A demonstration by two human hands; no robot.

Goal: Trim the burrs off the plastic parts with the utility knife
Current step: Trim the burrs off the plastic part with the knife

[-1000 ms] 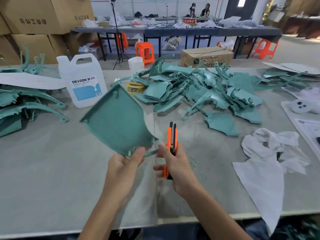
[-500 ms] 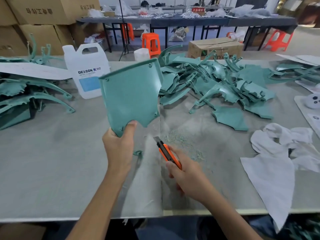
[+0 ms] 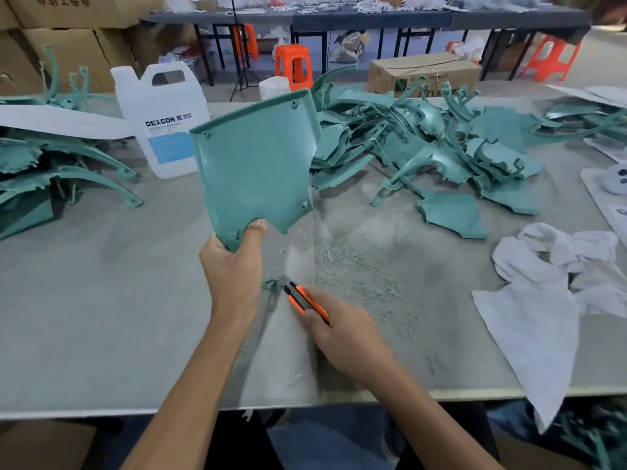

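Holding a teal plastic panel [image 3: 254, 164] upright over the bench [image 3: 101, 317] in the head view, my left grip [image 3: 234, 269] has its fingers curled round the bottom corner and its thumb on the near face. My right grip [image 3: 346, 337] sits low, just right of the left wrist, wrapped round the orange utility knife [image 3: 303, 300]. The knife tip points at a small teal offcut [image 3: 271, 284] beside the left grip. Shavings [image 3: 356, 266] lie scattered just beyond the right grip, with the heap of teal parts [image 3: 424, 147] farther back. A white jug [image 3: 163, 123] stands beyond the left grip, behind the panel.
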